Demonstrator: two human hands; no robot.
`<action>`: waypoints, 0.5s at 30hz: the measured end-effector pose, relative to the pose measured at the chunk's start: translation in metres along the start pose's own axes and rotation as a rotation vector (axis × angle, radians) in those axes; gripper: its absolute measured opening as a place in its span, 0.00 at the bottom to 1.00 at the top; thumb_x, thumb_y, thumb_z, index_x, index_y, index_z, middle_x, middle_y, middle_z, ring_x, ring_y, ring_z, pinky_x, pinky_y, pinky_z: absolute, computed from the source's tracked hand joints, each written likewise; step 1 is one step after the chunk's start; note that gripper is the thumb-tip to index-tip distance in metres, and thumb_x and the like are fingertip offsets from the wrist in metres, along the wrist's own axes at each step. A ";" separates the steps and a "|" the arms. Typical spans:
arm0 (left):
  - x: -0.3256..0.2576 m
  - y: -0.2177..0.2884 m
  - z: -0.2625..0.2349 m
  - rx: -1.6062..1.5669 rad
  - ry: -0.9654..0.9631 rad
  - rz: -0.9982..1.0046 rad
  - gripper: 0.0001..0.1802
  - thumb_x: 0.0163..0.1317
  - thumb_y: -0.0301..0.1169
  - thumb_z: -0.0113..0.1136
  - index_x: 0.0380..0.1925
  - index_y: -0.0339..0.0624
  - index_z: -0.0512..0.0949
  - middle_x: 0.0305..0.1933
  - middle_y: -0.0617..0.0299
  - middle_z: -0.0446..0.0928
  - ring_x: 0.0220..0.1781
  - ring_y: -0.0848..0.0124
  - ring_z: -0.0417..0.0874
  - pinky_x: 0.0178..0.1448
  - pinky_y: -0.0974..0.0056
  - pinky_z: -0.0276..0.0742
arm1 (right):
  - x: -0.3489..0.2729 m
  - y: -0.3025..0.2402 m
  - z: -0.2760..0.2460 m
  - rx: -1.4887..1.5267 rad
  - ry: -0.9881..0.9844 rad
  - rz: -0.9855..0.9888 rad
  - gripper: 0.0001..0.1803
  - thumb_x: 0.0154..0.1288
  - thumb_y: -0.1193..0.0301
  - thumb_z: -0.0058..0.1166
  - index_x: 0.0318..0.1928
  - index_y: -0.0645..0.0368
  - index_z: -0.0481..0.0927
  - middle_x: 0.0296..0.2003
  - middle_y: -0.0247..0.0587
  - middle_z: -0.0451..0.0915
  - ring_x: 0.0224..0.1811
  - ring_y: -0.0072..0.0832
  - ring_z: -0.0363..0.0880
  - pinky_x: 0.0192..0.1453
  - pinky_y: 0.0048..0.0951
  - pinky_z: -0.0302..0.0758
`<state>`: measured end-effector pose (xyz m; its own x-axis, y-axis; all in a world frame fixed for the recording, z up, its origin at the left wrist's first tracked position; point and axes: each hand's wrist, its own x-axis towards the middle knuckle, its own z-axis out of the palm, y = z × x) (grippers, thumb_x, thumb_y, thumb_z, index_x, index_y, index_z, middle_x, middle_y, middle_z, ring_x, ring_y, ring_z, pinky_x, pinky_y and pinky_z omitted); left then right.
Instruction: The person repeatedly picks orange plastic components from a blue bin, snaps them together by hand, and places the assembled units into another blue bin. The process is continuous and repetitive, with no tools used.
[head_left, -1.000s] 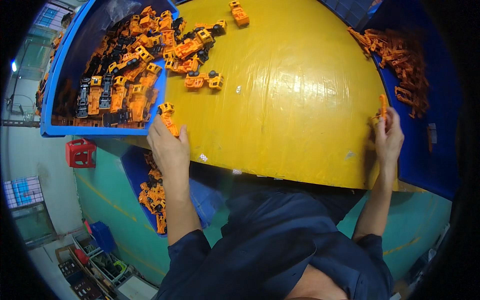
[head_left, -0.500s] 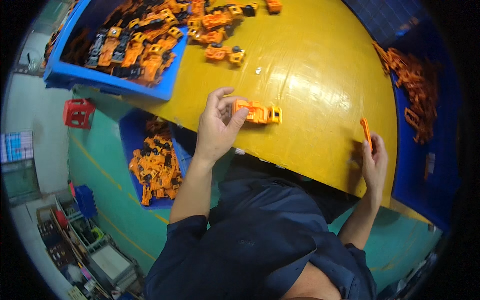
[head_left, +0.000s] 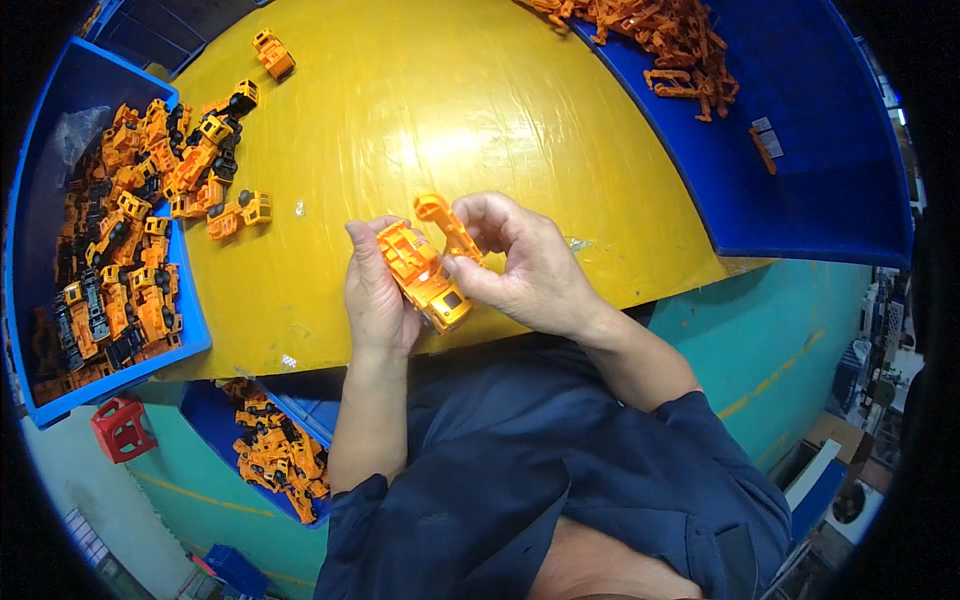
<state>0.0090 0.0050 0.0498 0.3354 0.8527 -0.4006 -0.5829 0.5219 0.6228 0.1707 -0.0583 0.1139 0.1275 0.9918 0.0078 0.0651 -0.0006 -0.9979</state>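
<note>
An orange and yellow toy truck [head_left: 428,282] is gripped in my left hand [head_left: 378,290], its cab tilted toward me and its ridged orange bed facing up. Between the thumb and fingers of my right hand [head_left: 525,262] is an orange plastic arm piece [head_left: 447,225] with a rounded, cupped far end. The piece stands tilted just beside the truck bed; whether the two touch I cannot tell. Both hands are close together above the near edge of the yellow table [head_left: 400,120].
A blue bin [head_left: 195,330] full of toy trucks stands at the left, with more trucks [head_left: 240,212] beside it. At the right, another blue bin [head_left: 810,190] holds orange arm pieces [head_left: 660,40]. Below the table edge are a third bin of trucks [head_left: 280,450] and a red stool [head_left: 123,430].
My right hand has brought the orange arm piece from the right over to the truck. My left hand has turned the truck, cab toward me. The whole view has swung to the right.
</note>
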 end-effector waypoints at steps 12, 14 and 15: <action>-0.003 -0.001 0.005 0.116 -0.040 0.017 0.32 0.78 0.60 0.50 0.53 0.38 0.73 0.43 0.57 0.80 0.41 0.72 0.84 0.48 0.66 0.84 | 0.001 0.015 -0.005 -0.547 -0.039 -0.312 0.15 0.57 0.75 0.68 0.45 0.63 0.85 0.36 0.49 0.86 0.37 0.42 0.86 0.43 0.38 0.82; -0.002 -0.001 0.004 0.135 -0.044 0.034 0.32 0.79 0.60 0.48 0.54 0.38 0.73 0.43 0.57 0.80 0.42 0.72 0.83 0.49 0.66 0.84 | 0.001 0.013 -0.008 -0.605 -0.083 -0.304 0.14 0.57 0.75 0.69 0.44 0.64 0.85 0.34 0.49 0.85 0.36 0.43 0.85 0.40 0.39 0.81; -0.002 -0.001 0.003 0.144 -0.037 0.037 0.32 0.80 0.60 0.46 0.54 0.38 0.73 0.43 0.57 0.80 0.42 0.72 0.83 0.49 0.66 0.84 | 0.001 0.013 -0.009 -0.584 -0.091 -0.316 0.13 0.56 0.74 0.69 0.43 0.63 0.86 0.34 0.49 0.85 0.36 0.43 0.85 0.40 0.39 0.81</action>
<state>0.0114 0.0029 0.0518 0.3439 0.8705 -0.3522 -0.4844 0.4857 0.7276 0.1802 -0.0587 0.1014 -0.0679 0.9623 0.2632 0.6142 0.2483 -0.7491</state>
